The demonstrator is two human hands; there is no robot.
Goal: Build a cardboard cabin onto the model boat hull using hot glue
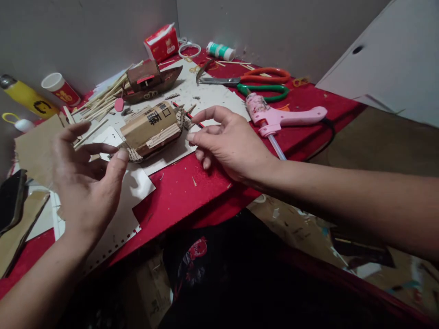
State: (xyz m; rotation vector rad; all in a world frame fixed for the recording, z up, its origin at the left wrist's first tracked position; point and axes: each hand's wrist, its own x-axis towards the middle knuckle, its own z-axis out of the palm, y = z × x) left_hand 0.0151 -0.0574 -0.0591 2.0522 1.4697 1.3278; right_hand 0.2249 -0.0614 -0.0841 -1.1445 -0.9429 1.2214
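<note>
A small model boat of cardboard and thin wooden strips, with dark printed characters on its curved top, lies on white paper between my hands. At its left end is my left hand, slightly blurred, with fingers spread; its thumb tip is close to the hull, and I cannot tell whether it touches. By the right end, my right hand has thumb and forefinger apart with a small gap, and nothing shows between them. Behind stands a finished-looking brown wooden model boat with a curved roof.
At right lie a pink glue gun and scissors with orange and green handles. Wooden sticks, a paper cup, a yellow bottle and a red tissue pack stand behind. A phone rests at left.
</note>
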